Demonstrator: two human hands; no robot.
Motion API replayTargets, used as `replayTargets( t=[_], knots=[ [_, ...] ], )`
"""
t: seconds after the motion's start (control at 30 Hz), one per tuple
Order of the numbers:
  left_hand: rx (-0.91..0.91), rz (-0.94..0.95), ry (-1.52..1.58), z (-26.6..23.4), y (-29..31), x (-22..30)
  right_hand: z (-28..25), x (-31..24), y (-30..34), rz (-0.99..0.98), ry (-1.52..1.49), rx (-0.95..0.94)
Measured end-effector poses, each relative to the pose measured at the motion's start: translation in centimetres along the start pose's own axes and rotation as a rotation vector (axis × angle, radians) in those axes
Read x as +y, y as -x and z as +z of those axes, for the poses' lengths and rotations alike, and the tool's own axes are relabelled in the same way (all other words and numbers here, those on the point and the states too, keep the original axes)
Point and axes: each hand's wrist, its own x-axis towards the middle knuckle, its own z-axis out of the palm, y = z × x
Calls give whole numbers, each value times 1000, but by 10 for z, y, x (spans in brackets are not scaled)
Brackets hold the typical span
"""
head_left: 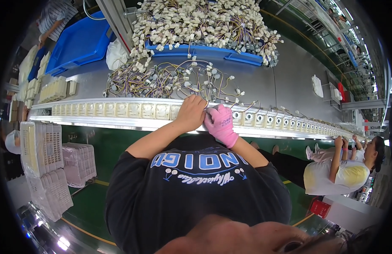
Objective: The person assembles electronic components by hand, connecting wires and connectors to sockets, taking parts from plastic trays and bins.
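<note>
My left hand (191,112), bare, and my right hand (222,124), in a pink glove, meet over a long metal rail. A row of cream square housings (122,110) fills this rail. The fingers of both hands are closed together over one housing, and what they grip is hidden. Thin wires stick up beside the fingertips. To the right of my glove, the housings (269,121) have dark round centres and wires trailing from them. Just beyond my hands lies a loose tangle of wire leads (151,80) with white connectors and grey discs.
A blue bin (200,51) heaped with more wire leads stands at the back. A blue tray (77,44), a white plastic bag (116,55) and stacked cream blocks (54,89) are at the left. White crates (43,146) stand lower left. Another person (340,171) works along the rail at the right.
</note>
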Motion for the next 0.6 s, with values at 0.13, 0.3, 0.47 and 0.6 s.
replayTargets(
  t=[0.13, 0.3, 0.47, 0.6],
  knots=[
    [-61, -35, 0, 1, -1, -1, 5, 4, 0, -4, -82, 89],
    [-46, -67, -28, 4, -2, 1, -21, 6, -10, -42, -129, -138],
    [-95, -57, 5, 5, -2, -7, -37, 11, -52, -315, -153, 14],
    [-111, -33, 32, 6, -1, -10, -31, 32, -70, -409, -96, -472]
  ],
)
